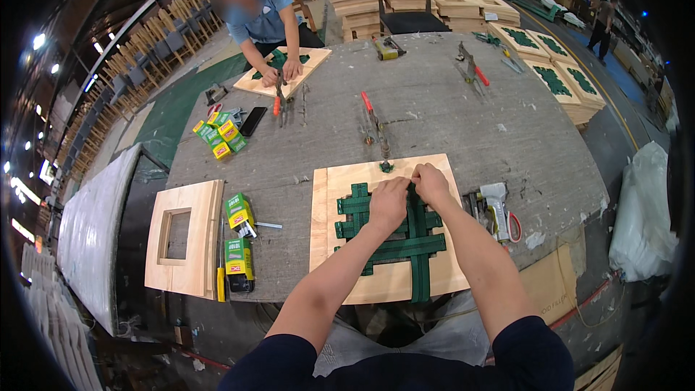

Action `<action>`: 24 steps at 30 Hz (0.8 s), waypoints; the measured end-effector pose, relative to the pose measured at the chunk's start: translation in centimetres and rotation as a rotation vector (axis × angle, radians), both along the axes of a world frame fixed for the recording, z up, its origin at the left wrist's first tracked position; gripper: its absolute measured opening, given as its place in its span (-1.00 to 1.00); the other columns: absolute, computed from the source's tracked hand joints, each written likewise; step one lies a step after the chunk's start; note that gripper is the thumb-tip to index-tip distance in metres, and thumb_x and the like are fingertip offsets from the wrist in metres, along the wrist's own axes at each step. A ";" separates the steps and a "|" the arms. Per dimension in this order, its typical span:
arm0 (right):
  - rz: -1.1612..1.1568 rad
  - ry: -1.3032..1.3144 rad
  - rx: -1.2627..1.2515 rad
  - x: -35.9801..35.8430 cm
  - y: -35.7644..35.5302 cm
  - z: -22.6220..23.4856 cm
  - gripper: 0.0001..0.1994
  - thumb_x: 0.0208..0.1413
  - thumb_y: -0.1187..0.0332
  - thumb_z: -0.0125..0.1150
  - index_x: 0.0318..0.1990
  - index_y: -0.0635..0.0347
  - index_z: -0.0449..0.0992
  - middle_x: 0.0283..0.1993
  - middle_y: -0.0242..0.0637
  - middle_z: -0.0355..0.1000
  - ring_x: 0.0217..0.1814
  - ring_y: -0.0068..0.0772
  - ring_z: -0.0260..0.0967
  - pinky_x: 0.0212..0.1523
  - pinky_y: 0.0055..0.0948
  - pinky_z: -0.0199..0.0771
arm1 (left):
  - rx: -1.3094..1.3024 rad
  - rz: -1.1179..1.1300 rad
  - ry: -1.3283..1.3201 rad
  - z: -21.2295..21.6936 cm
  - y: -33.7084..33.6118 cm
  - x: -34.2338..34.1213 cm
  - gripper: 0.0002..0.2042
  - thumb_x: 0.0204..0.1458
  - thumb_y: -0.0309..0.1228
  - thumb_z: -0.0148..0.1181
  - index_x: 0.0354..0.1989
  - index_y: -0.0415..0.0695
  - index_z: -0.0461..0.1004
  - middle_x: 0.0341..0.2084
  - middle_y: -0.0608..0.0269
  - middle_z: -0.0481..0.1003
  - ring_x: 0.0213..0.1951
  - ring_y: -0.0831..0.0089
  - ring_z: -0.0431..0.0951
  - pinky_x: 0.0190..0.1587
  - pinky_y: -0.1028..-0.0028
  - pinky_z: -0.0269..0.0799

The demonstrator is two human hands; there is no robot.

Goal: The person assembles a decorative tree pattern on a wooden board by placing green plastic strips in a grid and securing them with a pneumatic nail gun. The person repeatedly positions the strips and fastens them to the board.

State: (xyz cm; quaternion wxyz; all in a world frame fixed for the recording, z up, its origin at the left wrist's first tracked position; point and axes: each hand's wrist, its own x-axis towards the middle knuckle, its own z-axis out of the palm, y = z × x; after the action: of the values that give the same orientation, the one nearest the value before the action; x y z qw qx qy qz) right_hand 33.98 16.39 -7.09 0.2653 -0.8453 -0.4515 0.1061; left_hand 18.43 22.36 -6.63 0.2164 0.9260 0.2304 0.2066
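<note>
A square wooden seat frame [335, 210] lies in front of me at the table's near edge, with dark green webbing straps [394, 247] crossing over its middle. My left hand [389, 204] and my right hand [431, 184] meet near the frame's far edge. The fingers of both are closed on the far end of a lengthwise strap [420, 275], whose near end lies over the frame's near side. Just beyond my hands, red-handled pliers [373, 117] lie with their jaws by a small green scrap [386, 167] on the frame.
Right of the frame lie a staple gun [495, 206] and red-handled scissors [515, 226]. On the left are another wooden frame [199, 246], a yellow screwdriver [221, 275] and green-yellow boxes [237, 210]. Across the table [304, 152], a co-worker [262, 25] handles another frame. Webbed frames [554, 80] stand stacked far right.
</note>
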 end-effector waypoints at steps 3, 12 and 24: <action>0.037 -0.021 0.033 0.5 0.7 -0.2 -0.89 0.18 0.41 0.25 -0.17 0.17 0.59 -0.18 -0.11 0.53 -0.16 -0.03 0.53 -0.14 -0.11 0.52 | 0.269 0.009 0.070 -1.4 -1.5 -1.0 -0.58 0.33 -0.24 0.04 0.33 -0.03 0.37 0.33 0.23 0.37 0.38 -0.02 0.27 0.43 -0.05 0.09; 0.038 0.438 0.053 3.0 0.7 0.0 -0.85 0.16 0.38 0.34 -0.19 0.26 0.65 -0.33 -0.22 0.57 -0.40 -0.37 0.48 -0.34 -0.33 0.51 | 0.245 0.045 0.175 -2.3 -1.9 -1.2 -0.51 0.38 -0.13 -0.07 0.45 0.05 0.25 0.46 0.35 0.21 0.49 -0.06 0.07 0.51 -0.13 -0.12; 0.059 0.091 -0.142 1.8 1.8 0.8 -0.86 0.09 0.28 0.39 -0.23 0.04 0.67 -0.03 -0.09 0.54 0.00 -0.02 0.55 0.04 -0.11 0.55 | 0.224 0.131 0.149 -2.3 -1.9 -1.1 -0.52 0.39 -0.13 -0.12 0.44 0.07 0.27 0.46 0.39 0.20 0.49 -0.06 0.07 0.51 -0.15 -0.17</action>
State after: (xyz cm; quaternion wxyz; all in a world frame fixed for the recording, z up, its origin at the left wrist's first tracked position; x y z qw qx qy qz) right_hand 35.74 18.15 -6.26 0.2219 -0.8426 -0.4551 0.1837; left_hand 17.37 20.45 -8.95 0.0801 0.9400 0.2813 0.1755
